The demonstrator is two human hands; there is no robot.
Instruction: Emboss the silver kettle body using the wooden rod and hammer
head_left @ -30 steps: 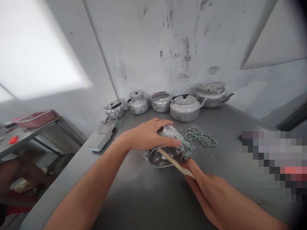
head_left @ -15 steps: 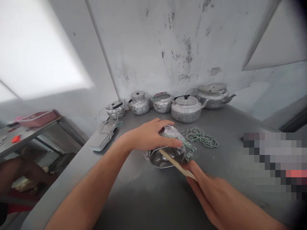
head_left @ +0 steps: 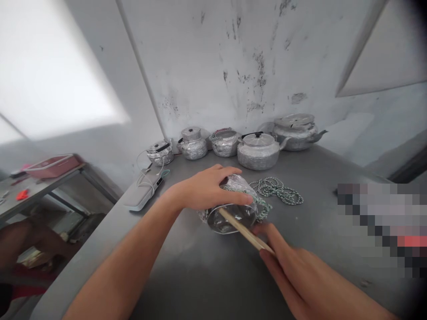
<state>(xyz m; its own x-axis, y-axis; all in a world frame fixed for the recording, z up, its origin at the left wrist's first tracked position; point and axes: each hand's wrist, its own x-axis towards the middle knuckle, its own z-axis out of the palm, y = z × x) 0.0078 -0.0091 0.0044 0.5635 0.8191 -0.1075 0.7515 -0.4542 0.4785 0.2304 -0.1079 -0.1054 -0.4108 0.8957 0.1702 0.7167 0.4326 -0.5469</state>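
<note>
My left hand (head_left: 208,189) lies closed over a small metal kettle (head_left: 233,213) wrapped in clear plastic, which rests on its side on the grey metal table (head_left: 187,266), its bottom facing me. My right hand (head_left: 290,262) is closed on a wooden stick (head_left: 243,231), whose far end rests against the kettle's bottom rim. A green-and-white cord (head_left: 276,189) runs round the kettle and lies coiled just behind it.
Several wrapped metal kettles (head_left: 258,151) stand in a row at the wall. A white case with cables (head_left: 143,189) lies at the table's left edge. A lower table with a pink tray (head_left: 50,164) is at far left. A blurred patch covers the right side.
My right hand has drawn slightly back and down with the stick. The left hand and kettle have stayed put.
</note>
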